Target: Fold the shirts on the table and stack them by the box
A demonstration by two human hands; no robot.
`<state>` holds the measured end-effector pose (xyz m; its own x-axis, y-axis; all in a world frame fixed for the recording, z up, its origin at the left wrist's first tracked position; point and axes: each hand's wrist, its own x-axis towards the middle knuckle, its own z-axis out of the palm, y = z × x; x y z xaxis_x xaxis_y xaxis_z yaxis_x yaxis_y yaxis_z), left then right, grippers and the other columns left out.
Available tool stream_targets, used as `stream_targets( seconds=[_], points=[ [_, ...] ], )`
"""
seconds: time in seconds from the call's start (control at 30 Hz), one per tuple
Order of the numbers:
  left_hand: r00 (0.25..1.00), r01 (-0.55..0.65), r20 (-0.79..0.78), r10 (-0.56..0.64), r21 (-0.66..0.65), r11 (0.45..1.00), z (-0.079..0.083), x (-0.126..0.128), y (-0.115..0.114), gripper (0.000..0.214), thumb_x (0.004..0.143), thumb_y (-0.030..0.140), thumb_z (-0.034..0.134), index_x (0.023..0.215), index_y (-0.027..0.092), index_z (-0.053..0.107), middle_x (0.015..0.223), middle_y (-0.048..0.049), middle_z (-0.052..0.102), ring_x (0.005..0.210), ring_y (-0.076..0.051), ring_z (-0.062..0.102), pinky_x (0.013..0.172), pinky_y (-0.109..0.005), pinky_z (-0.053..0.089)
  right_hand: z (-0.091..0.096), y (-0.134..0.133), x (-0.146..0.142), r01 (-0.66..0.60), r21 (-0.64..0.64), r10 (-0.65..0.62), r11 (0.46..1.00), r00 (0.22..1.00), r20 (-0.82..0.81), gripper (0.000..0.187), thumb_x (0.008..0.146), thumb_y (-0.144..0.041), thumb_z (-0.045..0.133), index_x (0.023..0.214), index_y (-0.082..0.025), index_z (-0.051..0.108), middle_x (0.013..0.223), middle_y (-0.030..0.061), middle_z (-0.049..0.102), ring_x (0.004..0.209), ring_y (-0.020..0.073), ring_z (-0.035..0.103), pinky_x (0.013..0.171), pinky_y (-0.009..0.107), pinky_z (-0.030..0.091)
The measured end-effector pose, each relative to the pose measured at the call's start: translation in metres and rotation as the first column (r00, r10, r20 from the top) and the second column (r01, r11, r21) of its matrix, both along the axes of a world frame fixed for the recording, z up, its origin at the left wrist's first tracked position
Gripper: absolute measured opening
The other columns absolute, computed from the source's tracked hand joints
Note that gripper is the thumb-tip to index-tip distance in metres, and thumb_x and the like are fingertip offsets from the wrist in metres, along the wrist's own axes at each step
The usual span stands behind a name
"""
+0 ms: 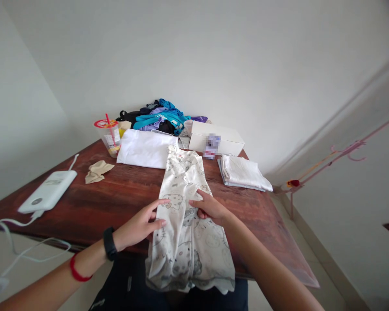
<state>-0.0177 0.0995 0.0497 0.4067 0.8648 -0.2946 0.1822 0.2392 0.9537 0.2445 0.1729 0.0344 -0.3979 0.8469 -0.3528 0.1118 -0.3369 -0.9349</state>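
A white printed garment [188,216] with cartoon cats lies lengthwise on the dark wooden table [116,198], its lower end hanging over the near edge. My left hand [142,224] rests on the garment's left edge with fingers stretched out flat. My right hand [209,207] lies on the middle of the cloth, fingers curled and pinching a fold of it. A black band and a red band sit on my left wrist.
A folded white cloth [145,149], a pile of blue, purple and black clothes [164,116], a white box [215,138] and folded white cloths [243,172] lie at the back. A plastic cup [110,136], beige rag [97,170] and white power bank [48,192] with cable sit left.
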Motion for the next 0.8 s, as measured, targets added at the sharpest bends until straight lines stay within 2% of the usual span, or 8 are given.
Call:
stream_targets(
  seconds=[0.1,0.23,0.3,0.43,0.53,0.63,0.73,0.8],
  points=[
    [0.997,-0.026,-0.074,0.031,0.069,0.997,-0.010,-0.002,0.000,0.062,0.085,0.052,0.067,0.137,0.020,0.052,0.072,0.0029,0.053,0.058,-0.013,0.051,0.048,-0.020,0.044,0.003,0.003,0.004,0.045,0.000,-0.045,0.999,0.999,-0.026,0.048,0.075,-0.040,0.079,0.114,-0.021,0.059,0.058,-0.0092,0.055,0.034,0.0034,0.032,0.035,0.019,0.017],
    [0.992,-0.052,-0.108,0.061,0.083,0.995,-0.013,-0.005,-0.004,0.060,0.085,0.055,0.065,0.131,0.018,0.054,0.074,0.0029,0.050,0.059,-0.013,0.051,0.047,-0.021,0.047,0.006,-0.008,0.007,0.077,-0.083,-0.078,0.994,0.997,-0.012,0.050,0.076,-0.047,0.079,0.111,-0.020,0.056,0.052,-0.0125,0.044,0.036,0.0048,0.034,0.036,0.018,0.018],
    [0.995,-0.042,-0.085,0.046,0.049,0.998,-0.010,-0.007,-0.013,0.062,0.086,0.054,0.065,0.136,0.020,0.049,0.081,0.0009,0.057,0.062,-0.014,0.055,0.051,-0.023,0.051,0.009,-0.023,0.010,0.029,-0.109,-0.028,0.994,1.000,0.008,0.048,0.075,-0.049,0.081,0.105,-0.020,0.056,0.053,-0.0117,0.046,0.037,0.0050,0.037,0.036,0.018,0.020],
    [0.999,0.020,-0.028,-0.021,-0.026,0.999,-0.008,-0.010,-0.036,0.068,0.086,0.051,0.069,0.141,0.025,0.039,0.099,-0.0047,0.066,0.071,-0.016,0.061,0.059,-0.027,0.057,0.014,-0.059,0.017,-0.132,-0.121,0.139,0.984,0.989,0.052,0.037,0.074,-0.045,0.081,0.084,-0.019,0.058,0.061,-0.0056,0.059,0.038,0.0037,0.041,0.037,0.019,0.023],
    [0.998,0.028,-0.062,-0.029,-0.010,1.000,-0.016,-0.011,-0.049,0.066,0.087,0.050,0.068,0.140,0.024,0.041,0.093,-0.0034,0.066,0.071,-0.017,0.060,0.058,-0.027,0.057,0.010,-0.081,0.014,-0.177,-0.148,0.193,0.973,0.976,0.100,0.035,0.076,-0.046,0.077,0.075,-0.018,0.056,0.060,-0.0041,0.060,0.040,0.0061,0.050,0.037,0.019,0.026],
    [0.993,0.001,-0.114,0.004,0.042,0.999,-0.026,-0.011,-0.055,0.057,0.089,0.053,0.063,0.133,0.020,0.048,0.082,0.0001,0.060,0.066,-0.015,0.056,0.058,-0.029,0.058,0.002,-0.097,0.009,-0.102,-0.145,0.113,0.984,0.991,0.067,0.036,0.077,-0.047,0.074,0.079,-0.020,0.051,0.061,-0.0064,0.057,0.044,0.0105,0.061,0.035,0.018,0.025],
    [0.988,-0.028,-0.151,0.044,0.103,0.994,-0.031,-0.012,-0.060,0.050,0.089,0.057,0.061,0.122,0.018,0.057,0.078,0.0013,0.054,0.065,-0.015,0.054,0.056,-0.028,0.058,-0.003,-0.109,0.008,0.029,-0.152,-0.033,0.988,0.999,-0.020,0.038,0.077,-0.049,0.070,0.084,-0.023,0.044,0.063,-0.0097,0.054,0.040,0.0106,0.061,0.031,0.018,0.023],
    [0.984,-0.052,-0.161,0.075,0.148,0.988,-0.033,-0.013,-0.065,0.048,0.089,0.057,0.060,0.116,0.017,0.060,0.076,0.0014,0.052,0.064,-0.015,0.053,0.053,-0.026,0.055,-0.005,-0.117,0.010,0.054,-0.185,-0.061,0.981,0.998,-0.032,0.040,0.078,-0.051,0.068,0.085,-0.024,0.041,0.064,-0.0111,0.052,0.039,0.0103,0.061,0.030,0.018,0.022]
  ],
)
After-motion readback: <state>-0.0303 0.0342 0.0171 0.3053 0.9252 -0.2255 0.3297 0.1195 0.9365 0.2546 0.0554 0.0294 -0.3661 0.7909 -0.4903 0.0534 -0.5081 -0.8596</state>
